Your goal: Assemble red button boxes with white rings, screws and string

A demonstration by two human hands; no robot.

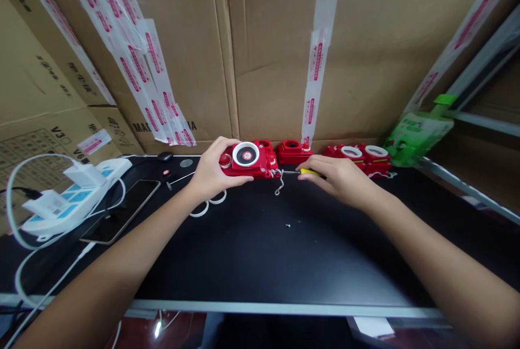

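My left hand (215, 170) is closed around the left end of a red box-shaped device (263, 160) that has a white ring and a dark round centre on its face. A short pale cord (278, 187) hangs from the device's right end. My right hand (335, 175) grips the yellow handle of a screwdriver (311, 172), whose metal shaft points left and meets that end near the cord. The exact contact of the tip is too small to make out. Below, on the black table (244, 262), lies a small screw (288, 225).
Behind stand more red devices (294, 153), two with white rings (376, 152). White rings (200, 209) lie near my left wrist. At left are a phone (122, 213), a power strip (81, 192) and cables. A green bottle (422, 132) stands right; a cardboard wall (268, 67) closes the back.
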